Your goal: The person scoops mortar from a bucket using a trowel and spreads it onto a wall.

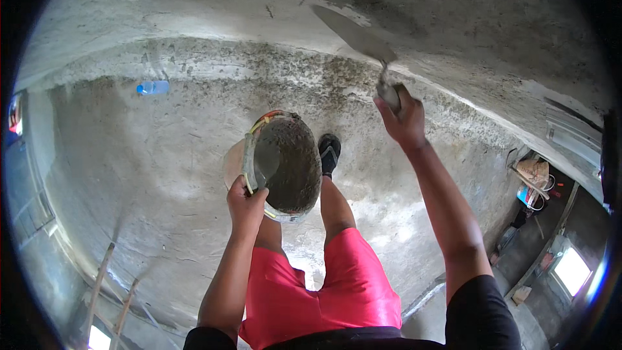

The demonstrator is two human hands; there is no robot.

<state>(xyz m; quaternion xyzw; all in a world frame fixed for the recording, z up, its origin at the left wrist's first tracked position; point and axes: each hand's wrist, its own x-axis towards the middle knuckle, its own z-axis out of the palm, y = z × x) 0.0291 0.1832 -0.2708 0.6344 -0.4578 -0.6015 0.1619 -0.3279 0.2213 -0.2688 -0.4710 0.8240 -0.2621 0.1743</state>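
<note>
My left hand [247, 202] is closed on the near rim of a bucket [237, 162], fingers outside and thumb over the edge. The bucket tilts so that its dark, mortar-coated inside shows; a little grey wet stuff lies within. My right hand [405, 119] wraps round the handle of a pointed trowel [358, 34], raised ahead and to the right. The trowel's grey blade lies against or close to the plastered wall [447, 45]; whether it touches, I cannot tell. A darker damp patch shows on the wall beside the blade.
A clear plastic bottle with a blue cap [153, 87] lies on the concrete floor [162, 175] by the wall's foot. Mortar splatter runs along that foot. Wooden poles [97, 291] stand at lower left. A bag [533, 173] and a small bucket [528, 196] sit at far right.
</note>
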